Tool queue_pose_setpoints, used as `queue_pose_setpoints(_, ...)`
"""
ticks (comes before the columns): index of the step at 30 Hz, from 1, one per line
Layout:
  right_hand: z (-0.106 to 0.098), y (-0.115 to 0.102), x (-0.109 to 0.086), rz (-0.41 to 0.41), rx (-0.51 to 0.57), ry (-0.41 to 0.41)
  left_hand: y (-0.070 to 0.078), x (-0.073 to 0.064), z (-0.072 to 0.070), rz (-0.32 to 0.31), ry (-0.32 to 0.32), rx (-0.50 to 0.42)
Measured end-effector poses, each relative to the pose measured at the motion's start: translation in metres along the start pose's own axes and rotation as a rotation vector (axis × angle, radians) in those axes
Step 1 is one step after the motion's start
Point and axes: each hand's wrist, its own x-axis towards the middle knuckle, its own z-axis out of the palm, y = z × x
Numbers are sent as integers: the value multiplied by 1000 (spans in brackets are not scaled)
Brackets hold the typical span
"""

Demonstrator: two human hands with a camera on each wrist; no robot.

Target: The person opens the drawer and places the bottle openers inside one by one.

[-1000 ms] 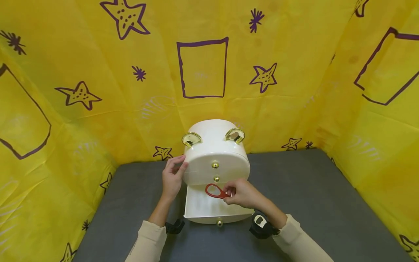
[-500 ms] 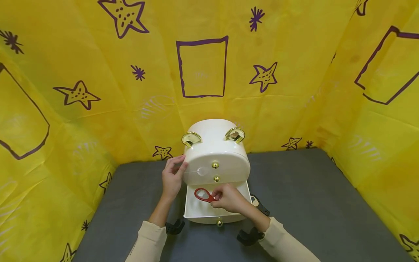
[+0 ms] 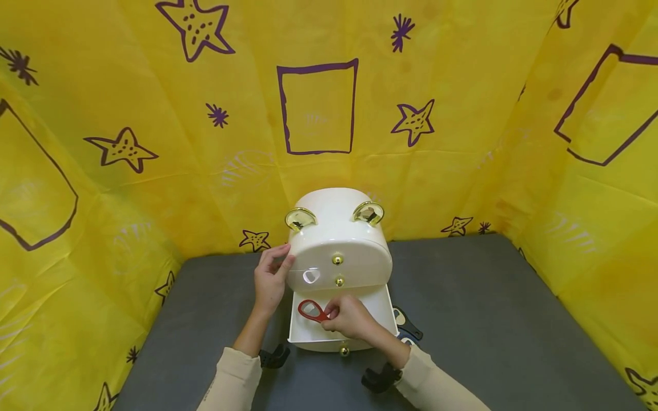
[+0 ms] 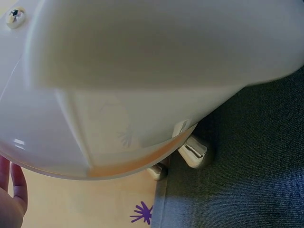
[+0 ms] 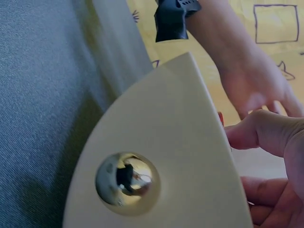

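A white rounded cabinet [image 3: 336, 214] stands on the dark table, its bottom drawer [image 3: 377, 302] pulled out. My right hand [image 3: 349, 317] pinches the handle of a small red magnifying glass [image 3: 311, 310] over the left part of that drawer. The lens points left. In the right wrist view the drawer front [image 5: 166, 104] hides nearly all of the magnifying glass. My left hand [image 3: 271, 282] rests its fingertips against the cabinet's left side. Only part of the left hand [image 4: 12, 194] shows in the left wrist view, at the lower left.
Right of the drawer lie a black-handled thing with a pale round head [image 3: 406, 323] and a partly hidden bluish one [image 3: 409, 339]. Two gold-rimmed ears [image 3: 300, 218] stick up from the cabinet. A gold knob [image 3: 345, 351] juts from the drawer front. Yellow patterned cloth [image 3: 319, 114] surrounds the table.
My right hand has moved left and slightly nearer with the magnifying glass, uncovering the things right of the drawer. A bright spot now shows on the cabinet front. The left hand stays put.
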Motion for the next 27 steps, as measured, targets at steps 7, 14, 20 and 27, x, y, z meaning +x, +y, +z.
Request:
queue_pose_setpoints(7, 8, 2, 0, -6, 4, -2, -1, 0, 0, 0, -1, -2)
queue_pose_setpoints(14, 11, -1, -1, -18, -7, -6, 0, 0, 0, -7, -1, -5)
queue_pose_setpoints(20, 13, 0, 0, -19, -10, -6, -1, 1, 0, -4, -1, -5)
queue_pose_setpoints(27, 13, 1, 1, 5, -13, 4, -1, 0, 1, -5, 2, -5)
